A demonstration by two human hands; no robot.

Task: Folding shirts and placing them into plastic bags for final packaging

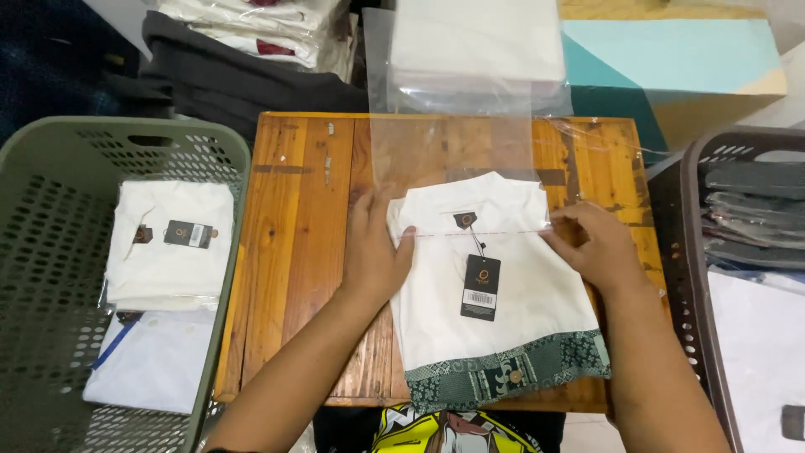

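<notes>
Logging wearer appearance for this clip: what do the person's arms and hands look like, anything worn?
Both forearms are bare, with no sleeves showing. The left hand and right hand have no gloves, and no rings, watch or markings show on either one.

Two bare arms, no sleeves showing — the left hand [375, 252] and right hand [594, 243] wear no rings.
</notes>
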